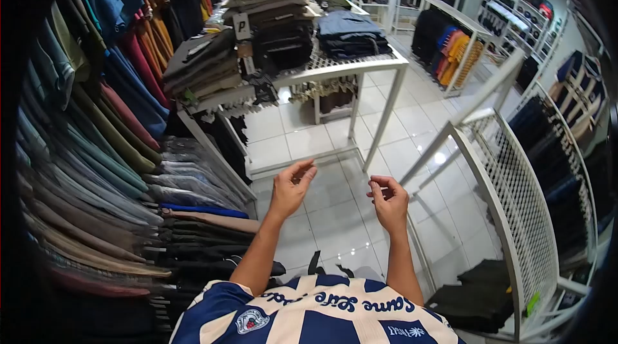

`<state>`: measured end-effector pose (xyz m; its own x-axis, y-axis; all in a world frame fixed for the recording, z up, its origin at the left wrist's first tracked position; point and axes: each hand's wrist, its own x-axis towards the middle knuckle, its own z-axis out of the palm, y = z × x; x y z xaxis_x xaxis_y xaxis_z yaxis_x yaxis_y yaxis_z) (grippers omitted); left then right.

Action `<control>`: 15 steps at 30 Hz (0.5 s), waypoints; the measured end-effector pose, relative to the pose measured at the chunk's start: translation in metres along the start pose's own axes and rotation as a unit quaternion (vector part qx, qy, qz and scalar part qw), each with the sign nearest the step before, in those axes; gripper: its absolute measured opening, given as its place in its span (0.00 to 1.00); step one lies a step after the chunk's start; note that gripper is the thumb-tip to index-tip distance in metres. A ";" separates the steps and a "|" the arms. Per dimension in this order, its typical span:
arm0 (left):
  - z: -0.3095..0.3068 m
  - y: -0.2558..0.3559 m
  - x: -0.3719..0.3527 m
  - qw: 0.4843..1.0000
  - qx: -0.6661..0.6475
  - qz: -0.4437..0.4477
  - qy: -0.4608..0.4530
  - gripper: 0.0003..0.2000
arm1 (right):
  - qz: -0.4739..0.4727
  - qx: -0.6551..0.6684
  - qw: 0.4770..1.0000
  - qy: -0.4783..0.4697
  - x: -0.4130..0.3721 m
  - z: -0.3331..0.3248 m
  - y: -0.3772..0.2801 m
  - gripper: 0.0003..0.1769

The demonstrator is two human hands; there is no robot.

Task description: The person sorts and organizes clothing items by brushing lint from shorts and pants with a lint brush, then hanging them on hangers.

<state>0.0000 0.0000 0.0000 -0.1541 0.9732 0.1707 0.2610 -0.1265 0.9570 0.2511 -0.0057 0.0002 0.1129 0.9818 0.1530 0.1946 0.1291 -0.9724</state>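
Observation:
My left hand (pixel 291 188) is raised in front of me over the white tiled floor, fingers loosely curved and apart, holding nothing. My right hand (pixel 388 199) is beside it, fingers curled in toward the thumb; nothing shows in it. Both hands hang in the air between a rack of hanging clothes (pixel 96 151) on my left and a white mesh shelf (pixel 515 202) on my right. Neither hand touches any garment.
A white display table (pixel 351 64) ahead carries stacks of folded trousers (pixel 280 19). Folded dark clothes (pixel 476 292) lie on the low shelf at my right. More racks with hanging clothes (pixel 450 47) stand farther back. The tiled aisle (pixel 335 215) runs between them.

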 end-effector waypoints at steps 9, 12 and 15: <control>-0.011 -0.013 0.065 0.997 0.019 -0.025 0.072 0.15 | -0.013 0.057 0.988 -0.146 0.114 0.082 0.013 0.09; -0.023 -0.012 0.077 0.989 0.033 -0.025 0.139 0.15 | -0.035 0.064 0.975 -0.208 0.157 0.108 0.010 0.09; -0.042 0.000 0.092 0.977 0.059 -0.018 0.204 0.15 | -0.040 0.091 0.961 -0.260 0.193 0.140 -0.009 0.09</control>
<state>-0.0540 0.0813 0.0256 -0.5262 0.8159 0.2395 0.3524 -0.0471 0.9347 0.1351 0.2017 0.0138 -0.4065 0.8987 0.1649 0.0040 0.1822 -0.9832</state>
